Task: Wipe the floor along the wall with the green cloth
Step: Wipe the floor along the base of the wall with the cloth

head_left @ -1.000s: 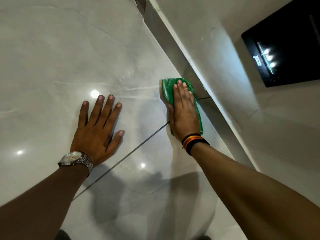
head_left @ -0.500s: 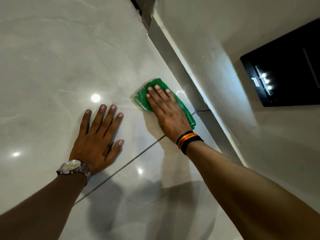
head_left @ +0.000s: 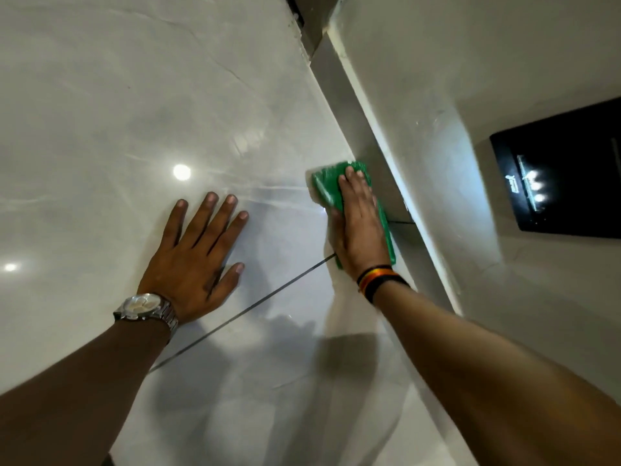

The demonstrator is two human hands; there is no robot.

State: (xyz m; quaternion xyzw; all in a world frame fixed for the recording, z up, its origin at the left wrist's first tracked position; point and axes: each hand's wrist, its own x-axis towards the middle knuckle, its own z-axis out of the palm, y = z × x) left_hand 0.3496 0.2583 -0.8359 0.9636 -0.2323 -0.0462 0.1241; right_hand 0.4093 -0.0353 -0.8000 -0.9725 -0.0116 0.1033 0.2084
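The green cloth (head_left: 325, 184) lies flat on the glossy white tiled floor (head_left: 134, 95), its right edge against the grey skirting (head_left: 349, 105) at the foot of the white wall (head_left: 437, 62). My right hand (head_left: 359, 227) presses down on the cloth with fingers together, covering most of it; green shows past the fingertips and along the right side. My left hand (head_left: 198, 257), with a metal watch on the wrist, rests flat on the floor to the left, fingers spread, holding nothing.
A dark grout line (head_left: 262, 301) runs diagonally between my hands. A black panel with small white lights (head_left: 564, 183) is mounted on the wall at the right. A dark gap (head_left: 295, 8) sits at the far corner of the wall.
My right hand has slid the cloth from out on the tile back to the right, against the skirting. My left hand has stayed planted on the floor.
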